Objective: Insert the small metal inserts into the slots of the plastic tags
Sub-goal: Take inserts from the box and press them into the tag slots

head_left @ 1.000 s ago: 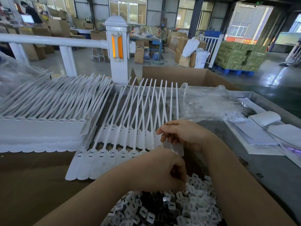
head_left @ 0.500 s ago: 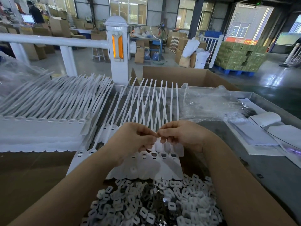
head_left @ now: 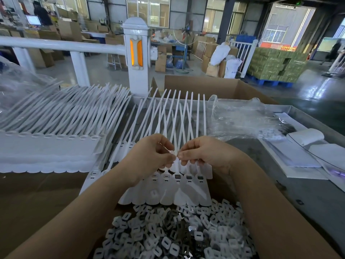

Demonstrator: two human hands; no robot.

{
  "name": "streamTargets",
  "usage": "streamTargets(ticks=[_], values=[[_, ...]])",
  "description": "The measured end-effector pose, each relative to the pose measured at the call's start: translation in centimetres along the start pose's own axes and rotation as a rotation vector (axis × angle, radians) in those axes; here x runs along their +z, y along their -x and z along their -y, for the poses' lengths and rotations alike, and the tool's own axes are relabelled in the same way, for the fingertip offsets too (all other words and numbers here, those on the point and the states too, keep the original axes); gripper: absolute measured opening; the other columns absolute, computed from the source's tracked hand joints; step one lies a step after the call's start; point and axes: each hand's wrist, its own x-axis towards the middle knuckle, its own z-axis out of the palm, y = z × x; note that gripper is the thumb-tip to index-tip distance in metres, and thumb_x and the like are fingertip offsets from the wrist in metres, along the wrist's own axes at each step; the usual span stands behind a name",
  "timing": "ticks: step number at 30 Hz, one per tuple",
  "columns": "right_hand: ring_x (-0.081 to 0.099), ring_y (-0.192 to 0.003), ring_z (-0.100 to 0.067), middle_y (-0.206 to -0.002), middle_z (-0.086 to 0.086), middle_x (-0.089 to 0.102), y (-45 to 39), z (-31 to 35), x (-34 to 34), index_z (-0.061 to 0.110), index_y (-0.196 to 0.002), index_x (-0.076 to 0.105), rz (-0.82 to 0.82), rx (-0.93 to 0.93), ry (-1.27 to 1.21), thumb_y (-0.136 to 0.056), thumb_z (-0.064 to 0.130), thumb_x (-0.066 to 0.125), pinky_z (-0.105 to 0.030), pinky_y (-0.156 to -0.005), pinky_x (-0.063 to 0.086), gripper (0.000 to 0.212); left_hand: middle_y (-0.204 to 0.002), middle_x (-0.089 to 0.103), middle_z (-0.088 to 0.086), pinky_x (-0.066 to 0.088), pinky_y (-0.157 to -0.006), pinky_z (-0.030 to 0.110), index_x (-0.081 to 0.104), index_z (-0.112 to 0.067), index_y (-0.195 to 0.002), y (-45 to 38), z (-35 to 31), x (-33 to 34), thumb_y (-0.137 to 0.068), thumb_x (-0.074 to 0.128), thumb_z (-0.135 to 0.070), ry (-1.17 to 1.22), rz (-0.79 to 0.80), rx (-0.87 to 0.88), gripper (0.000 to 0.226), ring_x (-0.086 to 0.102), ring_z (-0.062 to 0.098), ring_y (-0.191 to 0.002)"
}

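My left hand (head_left: 149, 157) and right hand (head_left: 203, 156) meet at frame centre, fingertips nearly touching above the row of tags (head_left: 179, 186). The left hand pinches a small pale insert (head_left: 171, 152) between thumb and forefinger; the right hand's fingers are curled and pinch the white strap of one tag (head_left: 177, 162) directly at 3 o'clock of that insert. The row of tags lies flat under both hands, heads toward me, straps fanning toward 12 o'clock. Several head slots in this row appear dark and rectangular; I cannot tell which are already filled. The pile of inserts (head_left: 173, 234) sits at 6 o'clock of the row, between my forearms, touching the row's near edge. A larger stack of tags (head_left: 48, 146) lies at 9 o'clock of my hands. A crumpled clear plastic bag (head_left: 240, 118) rests at 2 o'clock, and white paper sheets (head_left: 306, 156) lie at 3 o'clock. An open cardboard box (head_left: 205, 85) stands at 12 o'clock beyond the strap tips.
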Motion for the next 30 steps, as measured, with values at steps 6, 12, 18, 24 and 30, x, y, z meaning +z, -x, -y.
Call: streamTargets(ticks=[6, 12, 18, 24, 30], values=[[0.057, -0.059, -0.001, -0.078, 0.003, 0.076, -0.11, 0.33, 0.31, 0.017, -0.084, 0.075, 0.010, 0.024, 0.021, -0.087, 0.022, 0.074, -0.017, -0.054, 0.045, 0.006, -0.076, 0.075, 0.003, 0.059, -0.069, 0.026, 0.062, -0.015, -0.099, -0.07, 0.09, -0.39, -0.085, 0.074, -0.009, 0.053, 0.050, -0.040, 0.019, 0.071, 0.018, -0.071], [0.058, -0.056, -0.002, -0.074, 0.000, 0.074, -0.27, 0.22, 0.39, 0.012, -0.087, 0.074, -0.034, 0.043, -0.059, -0.090, 0.017, 0.071, -0.017, -0.051, 0.045, 0.006, -0.083, 0.075, 0.008, 0.060, -0.077, 0.033, 0.066, -0.008, -0.098, -0.14, 0.29, -0.65, -0.080, 0.079, -0.007, 0.123, 0.101, -0.063, 0.022, 0.069, 0.021, -0.077], [0.058, -0.057, -0.005, -0.075, -0.002, 0.074, -0.22, 0.14, 0.44, 0.014, -0.086, 0.074, -0.023, 0.031, -0.083, -0.090, 0.019, 0.071, -0.019, -0.052, 0.045, 0.008, -0.080, 0.074, 0.011, 0.059, -0.073, 0.030, 0.067, -0.005, -0.095, -0.21, 0.48, -0.49, -0.076, 0.080, -0.001, 0.191, 0.058, -0.077, 0.023, 0.068, 0.019, -0.072], [0.060, -0.058, -0.006, -0.075, -0.002, 0.074, -0.18, 0.03, 0.48, 0.013, -0.089, 0.073, -0.029, 0.030, -0.125, -0.092, 0.017, 0.069, -0.020, -0.053, 0.045, 0.006, -0.082, 0.075, 0.009, 0.059, -0.069, 0.029, 0.065, -0.009, -0.099, -0.26, 0.53, -0.41, -0.074, 0.079, 0.000, 0.230, 0.030, -0.122, 0.030, 0.066, 0.018, -0.069], [0.062, -0.061, -0.005, -0.080, -0.001, 0.076, -0.14, 0.03, 0.36, 0.014, -0.093, 0.073, 0.001, 0.023, -0.104, -0.091, 0.018, 0.071, -0.018, -0.053, 0.047, 0.005, -0.085, 0.076, 0.009, 0.056, -0.065, 0.022, 0.065, -0.012, -0.099, -0.27, 0.64, -0.51, -0.076, 0.077, -0.002, 0.251, 0.001, -0.128, 0.028, 0.066, 0.014, -0.068]])
